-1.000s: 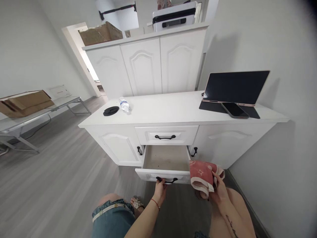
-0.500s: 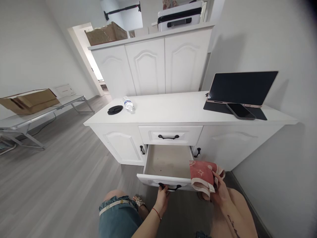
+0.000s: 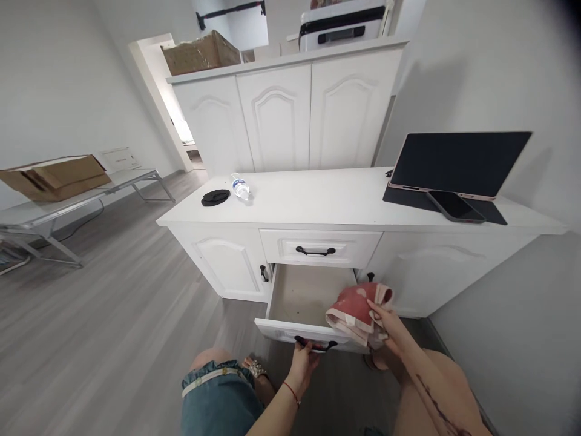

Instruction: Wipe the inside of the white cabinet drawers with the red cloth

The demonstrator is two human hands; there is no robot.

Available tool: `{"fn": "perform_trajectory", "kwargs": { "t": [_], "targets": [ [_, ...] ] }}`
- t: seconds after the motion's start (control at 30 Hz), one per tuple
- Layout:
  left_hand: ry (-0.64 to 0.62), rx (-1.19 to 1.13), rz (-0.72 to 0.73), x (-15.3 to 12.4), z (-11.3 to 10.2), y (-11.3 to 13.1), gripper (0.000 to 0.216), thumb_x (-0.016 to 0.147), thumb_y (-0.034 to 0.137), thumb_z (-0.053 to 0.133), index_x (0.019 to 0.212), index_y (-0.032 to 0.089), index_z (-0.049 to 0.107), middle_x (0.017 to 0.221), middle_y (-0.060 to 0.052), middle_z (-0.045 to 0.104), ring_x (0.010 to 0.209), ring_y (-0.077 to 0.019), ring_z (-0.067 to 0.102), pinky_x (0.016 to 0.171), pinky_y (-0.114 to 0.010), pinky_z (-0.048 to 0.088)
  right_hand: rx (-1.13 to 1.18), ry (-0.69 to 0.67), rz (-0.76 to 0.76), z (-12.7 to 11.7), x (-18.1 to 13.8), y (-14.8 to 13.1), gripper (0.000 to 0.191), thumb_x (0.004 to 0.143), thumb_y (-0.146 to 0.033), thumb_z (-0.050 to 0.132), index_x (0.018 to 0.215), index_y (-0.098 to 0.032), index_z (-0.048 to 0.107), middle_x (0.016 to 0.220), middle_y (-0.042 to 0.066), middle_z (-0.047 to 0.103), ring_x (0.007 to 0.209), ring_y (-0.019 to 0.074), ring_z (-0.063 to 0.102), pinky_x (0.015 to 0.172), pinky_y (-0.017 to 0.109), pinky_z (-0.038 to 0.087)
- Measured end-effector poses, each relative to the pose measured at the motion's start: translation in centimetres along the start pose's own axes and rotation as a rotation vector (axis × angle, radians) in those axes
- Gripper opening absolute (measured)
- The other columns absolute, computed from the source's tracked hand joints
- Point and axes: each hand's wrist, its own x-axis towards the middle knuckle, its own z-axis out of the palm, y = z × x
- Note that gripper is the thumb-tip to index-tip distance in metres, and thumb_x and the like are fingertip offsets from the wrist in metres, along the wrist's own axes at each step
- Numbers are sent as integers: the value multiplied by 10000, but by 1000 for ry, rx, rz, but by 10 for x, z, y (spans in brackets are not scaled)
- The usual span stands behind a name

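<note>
The lower drawer (image 3: 290, 330) of a white cabinet (image 3: 318, 203) stands pulled out, and its pale inside looks bare. My left hand (image 3: 304, 362) is closed on the drawer's black handle (image 3: 316, 346). My right hand (image 3: 385, 327) grips a folded red cloth with a cream edge (image 3: 356, 309) over the drawer's front right corner. The upper drawer (image 3: 318, 248) above it is closed.
On the cabinet top lie a black lid (image 3: 215, 197), a water bottle on its side (image 3: 239, 186), a propped tablet (image 3: 458, 163) and a phone (image 3: 454, 207). A taller white cupboard (image 3: 285, 115) stands behind. A low table with a cardboard box (image 3: 54, 177) is at the left. My knees are below.
My right hand has carried the red cloth left and forward, from beside the drawer to over its front right corner. The drawer has come out a little more.
</note>
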Motion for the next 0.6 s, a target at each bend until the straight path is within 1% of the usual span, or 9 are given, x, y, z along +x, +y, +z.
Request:
{"fn": "perform_trajectory", "kwargs": {
  "t": [0.07, 0.1, 0.17, 0.27, 0.33, 0.4, 0.47, 0.53, 0.6],
  "targets": [
    [-13, -7, 2, 2, -1, -2, 251, 637, 217, 738, 704, 236, 496, 688, 0, 683, 663, -156, 614, 667, -277, 431, -173, -13, -54, 24, 15, -8, 209, 599, -266, 761, 751, -180, 647, 599, 15, 653, 581, 176, 618, 560, 280, 514],
    [-16, -11, 3, 3, -2, -3, 250, 641, 218, 735, 706, 237, 494, 685, 2, 685, 653, -151, 609, 665, -274, 432, -300, -22, -126, 38, 21, -11, 211, 619, -248, 741, 803, -188, 658, 644, 16, 671, 646, 184, 633, 617, 285, 515],
    [-15, -19, 7, 4, -3, -5, 244, 649, 217, 729, 711, 238, 494, 691, -1, 692, 645, -145, 602, 662, -269, 430, -679, -83, -295, 67, 30, -11, 286, 676, -236, 697, 960, -209, 672, 757, 41, 706, 800, 227, 653, 742, 319, 499],
    [-7, -26, 17, 5, -4, -7, 245, 648, 216, 727, 711, 235, 491, 696, -15, 698, 675, -150, 603, 669, -269, 426, -1332, -294, -455, 107, 32, 7, 472, 808, -222, 562, 1277, -172, 545, 951, 157, 708, 956, 315, 644, 857, 422, 441],
    [-9, -32, 17, 5, -4, -7, 256, 640, 221, 733, 717, 236, 489, 695, -17, 698, 688, -154, 603, 676, -274, 425, -1573, -506, -472, 126, 29, 26, 521, 837, -208, 514, 1352, -144, 467, 1100, 213, 667, 1035, 338, 619, 891, 453, 419],
    [-7, -39, 7, 4, -5, -7, 275, 623, 225, 746, 727, 237, 491, 689, -11, 692, 683, -152, 601, 681, -276, 423, -1624, -728, -438, 138, 29, 44, 540, 781, -258, 622, 1305, -171, 525, 1203, 179, 642, 1087, 313, 599, 914, 401, 429],
    [-14, -48, -4, 4, -5, -6, 295, 603, 230, 760, 744, 241, 502, 679, -1, 681, 667, -149, 596, 683, -279, 422, -1615, -881, -388, 143, 33, 58, 600, 694, -331, 730, 1258, -192, 581, 1261, 132, 628, 1122, 285, 585, 927, 338, 441],
    [-22, -61, -10, 3, -5, -5, 317, 584, 237, 774, 763, 244, 513, 681, 2, 674, 670, -153, 600, 692, -285, 425, -1629, -941, -355, 145, 39, 66, 615, 729, -373, 702, 1293, -173, 565, 1314, 142, 595, 1162, 279, 563, 959, 331, 434],
    [-26, -58, -19, 3, -5, -5, 329, 574, 244, 782, 772, 246, 519, 704, -7, 679, 687, -159, 606, 700, -291, 427, -1658, -926, -336, 147, 47, 71, 565, 820, -335, 595, 1349, -150, 515, 1360, 175, 548, 1203, 283, 536, 994, 358, 413]
  ]
}}
